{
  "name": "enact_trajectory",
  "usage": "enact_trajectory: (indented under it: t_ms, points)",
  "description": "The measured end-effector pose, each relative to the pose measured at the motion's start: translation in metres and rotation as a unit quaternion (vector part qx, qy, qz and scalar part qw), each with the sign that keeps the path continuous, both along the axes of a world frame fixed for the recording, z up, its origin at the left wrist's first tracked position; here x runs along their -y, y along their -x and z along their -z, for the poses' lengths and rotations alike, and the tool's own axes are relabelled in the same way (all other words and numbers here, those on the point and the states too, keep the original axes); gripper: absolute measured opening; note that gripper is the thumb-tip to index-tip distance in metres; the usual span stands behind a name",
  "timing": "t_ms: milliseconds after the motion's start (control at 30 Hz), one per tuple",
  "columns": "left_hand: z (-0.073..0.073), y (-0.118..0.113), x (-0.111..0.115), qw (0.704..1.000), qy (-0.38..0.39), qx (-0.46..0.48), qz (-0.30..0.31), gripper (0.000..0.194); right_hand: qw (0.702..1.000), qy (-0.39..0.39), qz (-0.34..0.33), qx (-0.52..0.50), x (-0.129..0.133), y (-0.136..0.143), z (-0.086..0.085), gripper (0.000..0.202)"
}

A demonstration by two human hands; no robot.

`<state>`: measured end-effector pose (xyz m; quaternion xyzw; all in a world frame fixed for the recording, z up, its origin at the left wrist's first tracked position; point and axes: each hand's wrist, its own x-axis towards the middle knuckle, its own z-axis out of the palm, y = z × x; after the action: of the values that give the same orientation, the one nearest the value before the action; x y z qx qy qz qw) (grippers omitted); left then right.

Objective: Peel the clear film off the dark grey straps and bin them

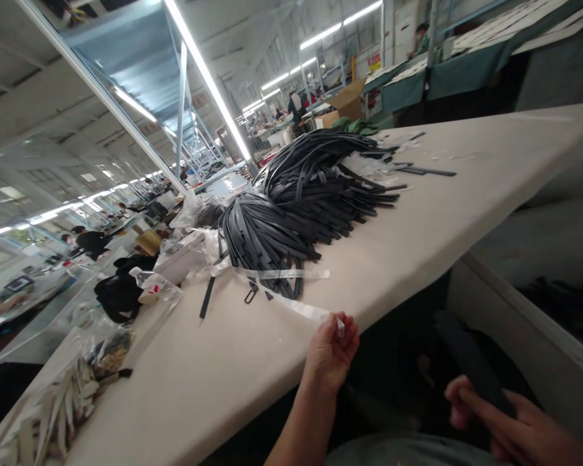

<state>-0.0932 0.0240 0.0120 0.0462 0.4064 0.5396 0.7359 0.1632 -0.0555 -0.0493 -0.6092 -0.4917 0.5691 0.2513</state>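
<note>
My left hand is closed at the table's front edge, pinching the end of a translucent plastic strip. The strip runs back across the tabletop towards a big pile of dark grey straps. Lower right, off the table, my right hand is wrapped round a dark strap-like piece, blurred by motion; whether it is one strap or several I cannot tell. A second translucent strip lies by the near end of the pile. Close to it are a small black buckle and a single dark strap.
The pale table slants across the view. On its left lie pale strips, a bag of small brass-coloured parts, a clear plastic bottle and a white box. Right of its front edge stands a bin. Other people are in the background.
</note>
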Motion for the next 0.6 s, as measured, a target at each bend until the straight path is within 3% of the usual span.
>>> enact_trajectory:
  t_ms: [133,233,400,600]
  points:
    - [-0.002,-0.001,0.007,0.999,0.007,0.026,-0.022,0.014,0.988,-0.017,-0.148,-0.040,-0.003,0.046,-0.042,0.054]
    - [0.000,0.004,0.008,0.999,-0.007,0.027,-0.031,0.012,0.976,-0.075,-0.204,-0.035,-0.008,0.068,-0.057,0.054]
    - [0.003,0.009,0.011,0.999,-0.034,0.022,-0.023,0.027,0.969,-0.098,-0.227,-0.020,-0.017,0.082,-0.052,0.049]
    - [0.000,0.008,0.016,0.998,-0.066,0.004,-0.004,0.038,0.971,-0.052,-0.229,-0.035,-0.021,0.091,-0.046,0.043]
